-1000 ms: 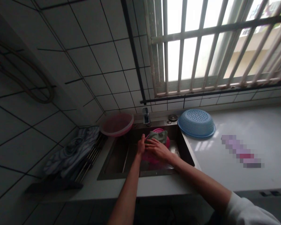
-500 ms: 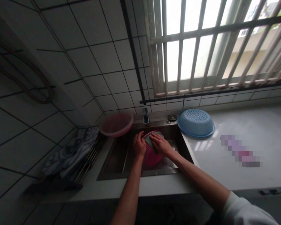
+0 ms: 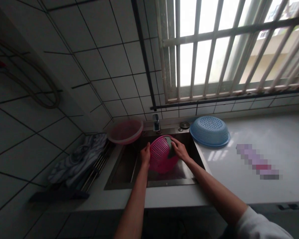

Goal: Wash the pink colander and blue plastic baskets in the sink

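Head view; basket (image 3: 160, 150) between hands (image 3: 145, 155) (image 3: 180, 150)

The white desk (image 3: 286, 139) frames a metal sink (image 3: 166, 183); from it, an overturned blue basket (image 3: 209, 131) rests at two o'clock, a pixelated purplish item (image 3: 254, 159) at three, a metal rack (image 3: 98, 165) at nine.

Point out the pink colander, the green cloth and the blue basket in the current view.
Pink colander (image 3: 159, 149): head view, on its perforated wall.
Green cloth (image 3: 170, 151): head view, on its exposed middle.
Blue basket (image 3: 209, 129): head view, on its latticed, upward-facing surface.
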A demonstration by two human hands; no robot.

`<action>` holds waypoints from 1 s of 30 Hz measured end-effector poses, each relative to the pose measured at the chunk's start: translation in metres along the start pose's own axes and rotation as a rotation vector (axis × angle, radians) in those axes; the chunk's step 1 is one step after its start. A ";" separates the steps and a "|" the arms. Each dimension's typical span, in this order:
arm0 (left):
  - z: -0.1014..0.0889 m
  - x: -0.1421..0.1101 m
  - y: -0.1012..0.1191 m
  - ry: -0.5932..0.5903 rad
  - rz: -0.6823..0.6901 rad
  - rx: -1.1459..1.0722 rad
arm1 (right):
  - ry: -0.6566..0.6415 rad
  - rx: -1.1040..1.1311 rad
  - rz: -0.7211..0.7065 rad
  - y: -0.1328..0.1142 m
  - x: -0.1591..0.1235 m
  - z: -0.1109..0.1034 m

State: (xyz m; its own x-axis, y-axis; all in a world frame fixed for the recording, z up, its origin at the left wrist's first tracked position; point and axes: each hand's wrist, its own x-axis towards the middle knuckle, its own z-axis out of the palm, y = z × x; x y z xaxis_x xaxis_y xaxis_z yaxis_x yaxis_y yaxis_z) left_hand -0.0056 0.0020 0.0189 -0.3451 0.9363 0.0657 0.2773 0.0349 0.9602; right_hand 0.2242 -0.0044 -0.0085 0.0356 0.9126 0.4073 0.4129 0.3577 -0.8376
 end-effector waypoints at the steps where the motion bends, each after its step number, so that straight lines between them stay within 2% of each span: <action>1: 0.003 -0.001 0.000 -0.015 0.002 -0.022 | 0.002 0.011 0.021 0.003 0.001 -0.002; 3: 0.009 -0.004 0.001 -0.071 0.029 -0.070 | -0.035 -0.021 -0.045 0.000 -0.001 -0.003; 6: 0.018 -0.006 0.004 -0.152 0.098 -0.121 | -0.202 -0.162 -0.301 -0.026 -0.013 0.003; 8: 0.019 -0.005 0.004 -0.151 0.111 -0.097 | -0.328 -0.234 -0.457 -0.044 -0.021 0.010; 10: 0.017 -0.003 0.003 -0.127 0.099 -0.053 | -0.379 -0.247 -0.511 -0.051 -0.025 0.013; 12: 0.014 -0.002 0.000 -0.115 0.085 -0.036 | -0.323 -0.202 -0.436 -0.042 -0.020 0.010; 16: 0.011 -0.004 -0.003 -0.107 0.062 -0.017 | -0.098 0.019 -0.038 0.002 -0.003 -0.005; 18: 0.010 -0.006 0.000 -0.073 0.085 0.099 | -0.126 0.111 0.070 0.020 0.002 -0.009; 21: 0.005 -0.010 0.006 0.028 0.208 0.312 | -0.174 0.176 0.070 0.027 -0.001 -0.005; 24: 0.001 -0.011 0.012 0.078 0.280 0.364 | -0.192 0.192 0.007 0.021 -0.005 0.005; 27: -0.002 -0.007 0.012 0.048 0.134 0.408 | -0.214 0.158 -0.049 0.012 -0.006 0.007; 30: -0.001 0.000 0.008 -0.069 -0.053 0.415 | -0.263 0.031 -0.139 -0.005 -0.007 0.004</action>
State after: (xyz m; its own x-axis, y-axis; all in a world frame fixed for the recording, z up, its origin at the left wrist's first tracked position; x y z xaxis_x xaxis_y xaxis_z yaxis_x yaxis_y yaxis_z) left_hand -0.0043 0.0018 0.0269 -0.3120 0.9500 -0.0129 0.6033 0.2085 0.7698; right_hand 0.2184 -0.0114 -0.0090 -0.2577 0.8731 0.4139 0.3691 0.4849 -0.7929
